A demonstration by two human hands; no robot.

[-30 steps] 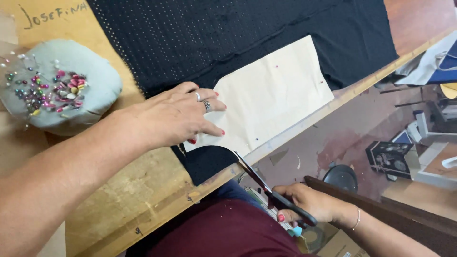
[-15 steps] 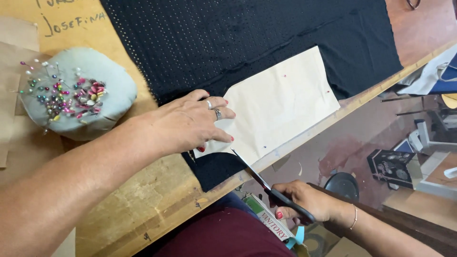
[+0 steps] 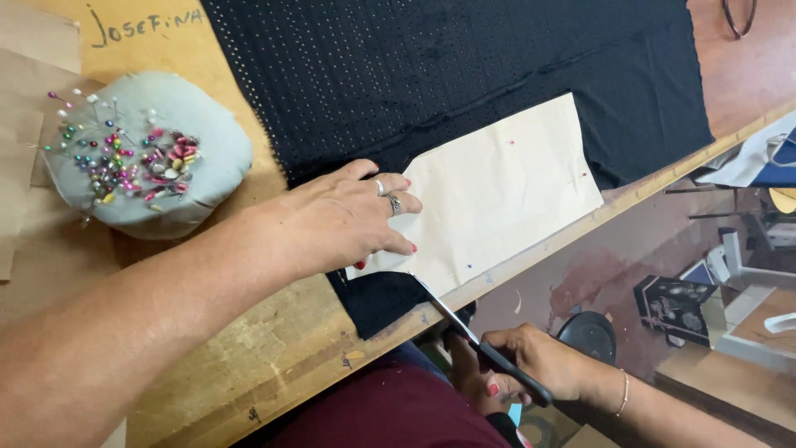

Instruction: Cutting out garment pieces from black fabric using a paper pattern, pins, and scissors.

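Cream paper pattern (image 3: 497, 195) lies mid-frame on black perforated fabric (image 3: 431, 75), near the wooden bench (image 3: 249, 348) edge. Left hand (image 3: 348, 220) flat, fingers spread, pressing the pattern's left end. Right hand (image 3: 531, 365), lower centre, closed around scissors (image 3: 464, 328); blades at the pattern's lower edge. Pincushion (image 3: 141, 162) upper left.

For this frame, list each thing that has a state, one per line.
left hand: flat, pressing on the paper pattern
right hand: closed on the scissors' handles
scissors: blades at the pattern's lower edge, openness unclear
paper pattern: lying flat on the fabric, pinned
black fabric: spread on the table
pincushion: full of pins
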